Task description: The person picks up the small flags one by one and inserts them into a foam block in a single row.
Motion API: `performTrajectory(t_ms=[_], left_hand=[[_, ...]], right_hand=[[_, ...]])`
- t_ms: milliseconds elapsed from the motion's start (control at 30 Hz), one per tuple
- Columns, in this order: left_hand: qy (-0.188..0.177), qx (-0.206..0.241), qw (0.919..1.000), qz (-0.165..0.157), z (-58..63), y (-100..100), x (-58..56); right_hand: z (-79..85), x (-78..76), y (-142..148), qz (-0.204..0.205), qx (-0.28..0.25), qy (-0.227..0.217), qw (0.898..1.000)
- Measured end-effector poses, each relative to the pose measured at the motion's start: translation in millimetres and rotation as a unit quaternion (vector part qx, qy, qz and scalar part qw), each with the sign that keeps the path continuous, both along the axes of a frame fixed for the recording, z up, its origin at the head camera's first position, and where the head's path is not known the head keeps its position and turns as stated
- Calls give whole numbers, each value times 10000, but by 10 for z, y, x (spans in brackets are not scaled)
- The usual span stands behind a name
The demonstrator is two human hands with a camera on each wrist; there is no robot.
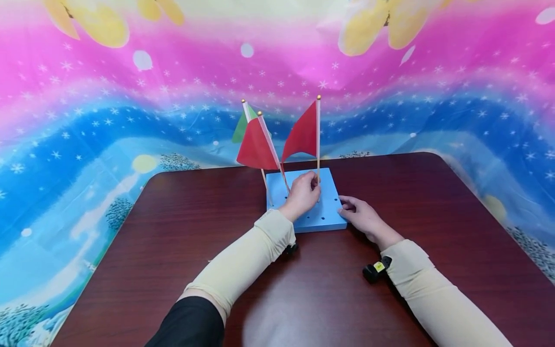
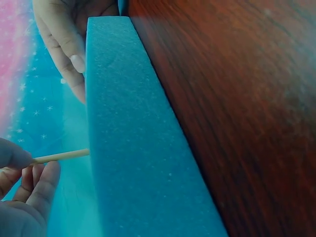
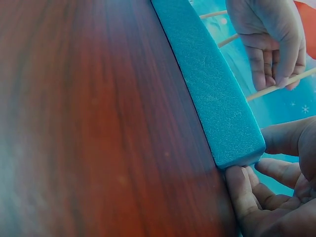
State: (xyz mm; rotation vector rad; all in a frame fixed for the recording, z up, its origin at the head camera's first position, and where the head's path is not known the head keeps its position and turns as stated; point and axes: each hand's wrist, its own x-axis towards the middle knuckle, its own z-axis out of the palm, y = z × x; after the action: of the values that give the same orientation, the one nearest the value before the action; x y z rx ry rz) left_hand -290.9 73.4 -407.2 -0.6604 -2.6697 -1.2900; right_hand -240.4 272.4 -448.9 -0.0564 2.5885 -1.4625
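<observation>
A blue foam board (image 1: 299, 224) with small holes lies on the table. My left hand (image 1: 301, 193) pinches the wooden stick of an upright red flag (image 1: 302, 132) above the board. The stick's lower end meets the board's top; how deep it sits I cannot tell. Left of it, another red flag (image 1: 257, 147) and a green flag (image 1: 241, 126), mostly hidden behind it, stand tilted in the board. My right hand (image 1: 362, 217) grips the board's right edge. In the right wrist view, its fingers (image 3: 239, 185) bend against the end of the board's side (image 3: 212, 94).
The dark reddish-brown table (image 1: 182, 231) extends around the board on all sides. Behind it hangs a colourful cloth (image 1: 195, 72) with snowflakes. Black wrist cameras sit under both cuffs, the right camera (image 1: 374, 272) close to the tabletop.
</observation>
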Motion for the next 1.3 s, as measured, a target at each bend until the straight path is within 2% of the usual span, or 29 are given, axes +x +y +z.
performTrajectory(t_ms=[333, 533, 733, 933, 1067, 1133, 1233, 1300], left_hand=[[-311, -184, 9991, -202, -32, -18, -34], [-448, -92, 9987, -202, -19, -2, -28], [-528, -1, 9986, -90, -60, -12, -18], [-798, 133, 9967, 97, -120, -102, 10], [-1004, 337, 9943, -118, -80, -179, 86], [-1068, 289, 9936, -238, -32, -223, 156], [-1130, 4, 9924, -481, 53, -301, 291], [-1133, -286, 9903, -753, 102, -361, 381]], right_hand=[[8, -1, 4, 12, -12, 0, 10000], [36, 11, 18, -29, -20, -17, 10000], [26, 16, -5, -74, -40, -97, 9999], [13, -5, -51, -70, -5, -115, 9999], [10, -13, -53, -53, 17, -113, 9999], [14, -7, -46, -48, 11, -131, 9999], [28, 9, -27, -39, 7, -162, 9999], [50, 28, -15, -21, 12, -184, 9998]])
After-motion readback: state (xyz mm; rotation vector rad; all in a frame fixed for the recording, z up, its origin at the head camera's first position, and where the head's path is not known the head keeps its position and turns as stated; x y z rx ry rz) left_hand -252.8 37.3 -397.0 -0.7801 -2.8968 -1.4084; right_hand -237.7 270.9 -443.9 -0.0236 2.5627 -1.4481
